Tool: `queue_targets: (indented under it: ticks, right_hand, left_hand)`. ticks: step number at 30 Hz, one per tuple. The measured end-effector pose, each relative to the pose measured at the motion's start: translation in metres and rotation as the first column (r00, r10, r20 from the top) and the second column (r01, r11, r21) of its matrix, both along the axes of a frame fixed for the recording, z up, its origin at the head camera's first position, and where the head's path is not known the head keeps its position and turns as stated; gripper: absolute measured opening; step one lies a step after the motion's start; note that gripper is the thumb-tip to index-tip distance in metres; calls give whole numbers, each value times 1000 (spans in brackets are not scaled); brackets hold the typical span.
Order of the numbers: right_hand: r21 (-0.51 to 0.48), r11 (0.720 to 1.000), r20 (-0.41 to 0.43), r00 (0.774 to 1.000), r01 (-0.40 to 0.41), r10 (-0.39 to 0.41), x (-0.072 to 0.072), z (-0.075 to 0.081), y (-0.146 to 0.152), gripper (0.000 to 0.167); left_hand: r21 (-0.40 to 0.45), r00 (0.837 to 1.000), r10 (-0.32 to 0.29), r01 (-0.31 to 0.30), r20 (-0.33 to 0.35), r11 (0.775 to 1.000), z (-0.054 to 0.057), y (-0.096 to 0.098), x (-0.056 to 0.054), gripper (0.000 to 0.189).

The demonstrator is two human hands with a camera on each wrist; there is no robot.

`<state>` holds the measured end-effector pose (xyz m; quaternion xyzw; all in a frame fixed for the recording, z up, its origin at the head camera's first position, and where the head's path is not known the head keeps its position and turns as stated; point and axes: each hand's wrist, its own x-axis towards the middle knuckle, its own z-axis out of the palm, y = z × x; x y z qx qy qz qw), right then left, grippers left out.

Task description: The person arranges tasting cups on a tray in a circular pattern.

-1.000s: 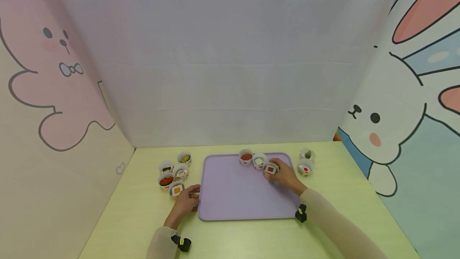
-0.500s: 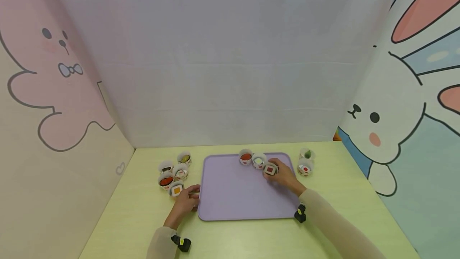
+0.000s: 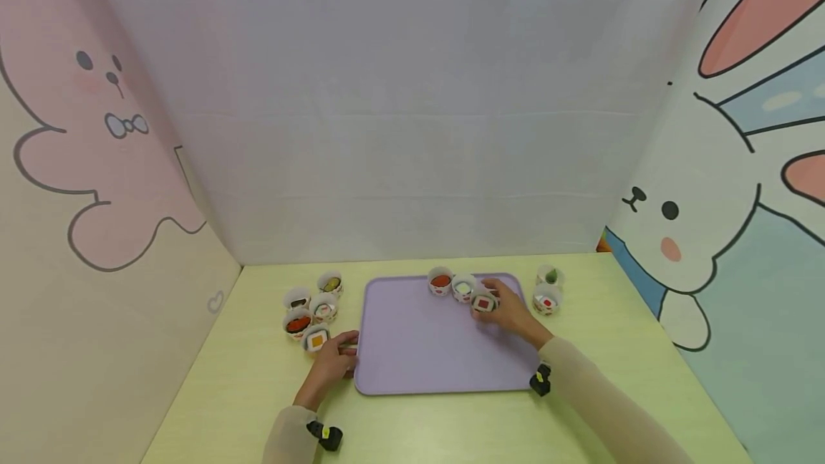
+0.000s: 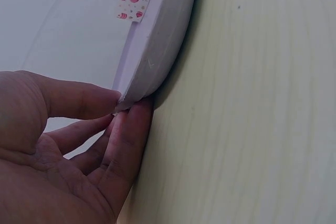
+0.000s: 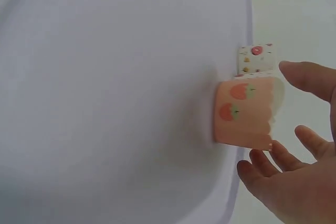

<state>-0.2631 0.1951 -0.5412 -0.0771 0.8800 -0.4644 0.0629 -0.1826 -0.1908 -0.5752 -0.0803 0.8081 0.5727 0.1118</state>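
A lavender tray [image 3: 419,349] lies on the pale wood table. My left hand [image 3: 331,365] grips its left edge, and in the left wrist view the thumb is on the rim with fingers beneath. Toward the tray's back right stands a small strawberry-print paper cup [image 5: 244,113], holding a white square with a dark red centre. My right hand [image 3: 513,315] is around this cup with fingers spread; in the right wrist view the thumb [image 5: 307,74] stands off its rim. Beside it, along the tray's back, are a cup with red contents [image 3: 441,282] and a cup with pale green contents [image 3: 462,288].
Left of the tray, several small cups cluster, the closest a cup with an orange square [image 3: 316,339] near my left hand. Two more stand right of the tray, one a cup with a red piece [image 3: 546,301]. A white backdrop [image 3: 412,163] rises behind the table.
My right hand's fingers have lifted and loosened slightly from the cup, which stays almost in place. The left hand keeps its place at the tray edge.
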Motion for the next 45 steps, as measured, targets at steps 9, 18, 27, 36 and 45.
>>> queue_targets:
  ticks: [9, 18, 27, 36, 45]
  right_hand:
    - [-26, 999, -68, 997, -41, 39, 2, 23, 8, 73]
    - [-52, 998, -118, 993, -31, 25, 4, 46, 21, 73]
    - [-100, 995, -108, 994, -19, 8, 6, 60, 40, 73]
    - [-105, 994, -118, 992, 24, -36, 8, 61, 66, 75]
    - [-93, 992, -120, 989, 81, -92, 12, 59, 95, 77]
  left_hand:
    - [16, 1000, 1, -1, 13, 1000, 0, 0, 1, 57]
    - [11, 1000, 2, -2, 11, 1000, 0, 0, 1, 56]
    - [15, 1000, 6, -6, 7, 1000, 1, 0, 2, 56]
    - [4, 1000, 8, -8, -1, 1000, 2, -1, 2, 56]
    - [11, 1000, 9, -9, -1, 1000, 2, 0, 1, 54]
